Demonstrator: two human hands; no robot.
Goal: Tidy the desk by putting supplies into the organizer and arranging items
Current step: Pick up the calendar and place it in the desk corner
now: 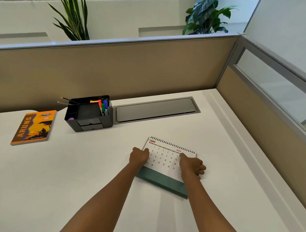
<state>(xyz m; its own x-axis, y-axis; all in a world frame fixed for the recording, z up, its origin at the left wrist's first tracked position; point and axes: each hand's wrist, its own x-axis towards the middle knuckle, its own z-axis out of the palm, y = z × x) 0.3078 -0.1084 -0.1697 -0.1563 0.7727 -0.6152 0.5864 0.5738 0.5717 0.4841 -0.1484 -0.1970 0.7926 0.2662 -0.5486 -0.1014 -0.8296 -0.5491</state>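
- Left hand (138,156) and right hand (192,165) grip a June desk calendar (164,159) by its sides, fingers curled on its edges, mid-bench (77,174).
- Best slid squarely, both sides even, well apart from the organizer (89,113) and notebook (34,127).

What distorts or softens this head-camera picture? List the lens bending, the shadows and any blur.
Head view: wide-angle bending curves the partition rail and the desk edge; light is soft and even, with only faint shadows under the calendar and beside the organizer; left hand and right hand are sharp; the small dates at the calendar's lower right corner are blurred.
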